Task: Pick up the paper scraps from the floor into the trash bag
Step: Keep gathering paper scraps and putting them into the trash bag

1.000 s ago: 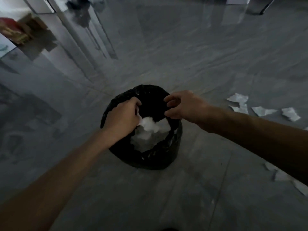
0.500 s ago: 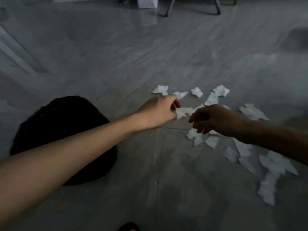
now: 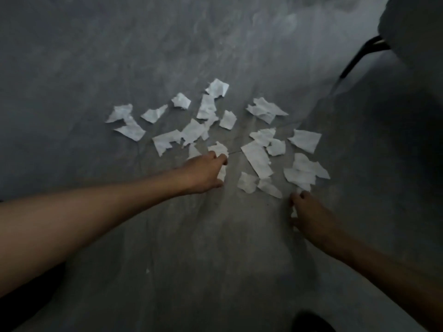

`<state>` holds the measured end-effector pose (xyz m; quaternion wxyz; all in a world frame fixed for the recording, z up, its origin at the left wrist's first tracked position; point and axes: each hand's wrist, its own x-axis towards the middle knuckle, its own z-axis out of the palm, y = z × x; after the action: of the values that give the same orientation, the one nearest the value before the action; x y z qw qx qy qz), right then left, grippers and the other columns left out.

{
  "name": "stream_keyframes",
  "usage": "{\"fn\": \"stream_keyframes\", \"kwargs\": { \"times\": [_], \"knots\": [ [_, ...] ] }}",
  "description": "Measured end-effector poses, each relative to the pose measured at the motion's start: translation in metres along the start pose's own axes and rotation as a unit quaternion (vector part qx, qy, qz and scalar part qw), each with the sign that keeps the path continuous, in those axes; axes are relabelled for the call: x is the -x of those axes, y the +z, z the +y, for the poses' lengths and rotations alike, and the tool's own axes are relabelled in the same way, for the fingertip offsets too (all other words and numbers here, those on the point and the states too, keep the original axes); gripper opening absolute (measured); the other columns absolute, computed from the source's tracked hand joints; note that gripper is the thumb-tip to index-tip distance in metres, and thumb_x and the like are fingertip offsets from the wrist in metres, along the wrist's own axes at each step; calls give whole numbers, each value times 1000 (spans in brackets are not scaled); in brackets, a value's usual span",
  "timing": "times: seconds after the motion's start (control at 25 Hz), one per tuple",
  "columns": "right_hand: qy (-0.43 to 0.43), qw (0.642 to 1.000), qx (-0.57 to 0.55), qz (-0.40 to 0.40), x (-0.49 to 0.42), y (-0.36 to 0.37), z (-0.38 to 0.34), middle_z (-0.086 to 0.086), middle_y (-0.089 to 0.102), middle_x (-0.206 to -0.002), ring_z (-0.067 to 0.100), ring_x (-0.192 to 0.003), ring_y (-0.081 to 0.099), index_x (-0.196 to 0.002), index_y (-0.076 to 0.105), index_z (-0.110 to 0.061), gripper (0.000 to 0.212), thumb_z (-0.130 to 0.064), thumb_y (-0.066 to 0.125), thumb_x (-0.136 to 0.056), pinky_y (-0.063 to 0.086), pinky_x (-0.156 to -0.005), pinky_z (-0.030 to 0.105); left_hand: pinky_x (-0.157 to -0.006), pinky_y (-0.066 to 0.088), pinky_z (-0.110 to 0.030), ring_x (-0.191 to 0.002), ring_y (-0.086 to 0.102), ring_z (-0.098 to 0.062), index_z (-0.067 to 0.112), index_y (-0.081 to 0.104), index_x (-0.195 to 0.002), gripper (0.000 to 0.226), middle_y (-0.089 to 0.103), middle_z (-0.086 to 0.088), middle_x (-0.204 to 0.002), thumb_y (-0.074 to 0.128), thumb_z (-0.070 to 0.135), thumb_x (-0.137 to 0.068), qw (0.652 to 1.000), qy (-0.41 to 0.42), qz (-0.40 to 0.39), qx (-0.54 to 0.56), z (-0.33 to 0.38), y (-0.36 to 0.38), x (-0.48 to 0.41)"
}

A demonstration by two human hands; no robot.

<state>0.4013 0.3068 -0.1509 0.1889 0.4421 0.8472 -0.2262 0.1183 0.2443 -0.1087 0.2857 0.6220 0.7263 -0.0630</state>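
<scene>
Floor (image 3: 96, 56): grey, marbled tile, dim light.
Chair (image 3: 354, 61): far right corner of the floor, black leg slanting down from a pale seat.
Left hand (image 3: 206, 172): arm stretched forward, fingers curled and pinching a white scrap at the near middle of the scatter.
Right hand (image 3: 309, 212): low at the scatter's near right edge, fingers curled round a small white piece (mostly hidden).
Paper scraps (image 3: 257, 159): some two dozen torn white pieces, loosely spread on the floor ahead of both hands, several overlapping.
</scene>
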Motion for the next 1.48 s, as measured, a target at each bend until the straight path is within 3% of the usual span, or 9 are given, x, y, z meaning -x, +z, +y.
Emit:
{"fn": "stream_keyframes", "kwargs": {
  "times": [0.2, 0.36, 0.48, 0.64, 0.8, 1.0, 1.2, 1.32, 1.48],
  "knots": [
    [-73, 985, -144, 54, -25, -19, -5, 0, 62, -93, 14, -83, 59, -103, 61, -17, 23, -12, 64, -80, 41, -68, 24, -74, 49, -43, -98, 56, -37, 9, 49, -112, 27, 51, -19, -115, 54, 23, -90, 997, -3, 71, -10, -6, 41, -31],
    [-106, 985, -123, 57, -58, -22, -25, 2, 59, -104, 19, -90, 58, -117, 54, -21, 37, -20, 67, -82, 48, -75, 31, -63, 42, -34, -84, 62, -33, 9, 61, -82, 10, 66, -17, -91, 63, 19, -85, 989, 17, 124, 73, -12, 46, -30],
    [-139, 986, -64, 67, -62, -6, -28, 7, 60, -104, 25, -90, 59, -103, 58, -18, 17, -20, 58, -86, 51, -78, 39, -68, 46, -32, -92, 60, -25, 14, 67, -82, 15, 66, -7, -102, 72, 27, -77, 981, 58, 173, 64, 1, 43, -27],
    [-158, 979, -105, 77, -55, 0, -25, 4, 60, -100, 16, -86, 55, -93, 61, -18, 9, -18, 62, -84, 47, -75, 28, -84, 46, -34, -110, 54, -22, 19, 67, -84, 10, 58, -5, -125, 71, 26, -78, 981, 146, 124, 26, 29, 51, -35],
    [-111, 967, -200, 112, -43, -15, -22, -9, 55, -83, 1, -68, 48, -83, 61, -24, 10, -21, 70, -80, 35, -61, 10, -73, 46, -35, -92, 58, -25, 13, 64, -85, 8, 61, -8, -101, 66, 19, -81, 988, 134, 56, 46, 35, 60, -48],
    [7, 944, -286, 166, -42, -36, 8, -10, 59, -75, 1, -66, 53, -79, 61, -23, 9, -23, 69, -82, 35, -56, 12, -71, 48, -35, -82, 62, -24, 14, 64, -82, 7, 68, -7, -87, 68, 19, -80, 984, 136, 62, 100, 31, 59, -47],
    [72, 962, -221, 141, -69, -27, 27, 3, 64, -89, 13, -73, 56, -88, 57, -20, 6, -15, 59, -86, 36, -56, 22, -71, 52, -32, -78, 62, -16, 19, 55, -112, 32, 62, 2, -84, 68, 20, -83, 972, 32, 156, 174, 20, 47, -44],
    [43, 969, -188, 156, -73, -19, 25, 0, 60, -89, 10, -69, 59, -96, 53, -18, 9, -19, 57, -87, 46, -56, 21, -76, 51, -37, -89, 63, -27, 15, 45, -128, 49, 66, -10, -96, 66, 18, -83, 962, -60, 184, 191, 1, 34, -53],
    [40, 978, -140, 152, -75, -20, 23, 6, 67, -84, 18, -72, 62, -83, 62, -15, 5, -16, 59, -86, 44, -63, 26, -79, 49, -41, -97, 60, -35, 6, 54, -114, 33, 64, -18, -103, 62, 18, -84, 963, -119, 184, 155, -13, 30, -68]
  ]
}}
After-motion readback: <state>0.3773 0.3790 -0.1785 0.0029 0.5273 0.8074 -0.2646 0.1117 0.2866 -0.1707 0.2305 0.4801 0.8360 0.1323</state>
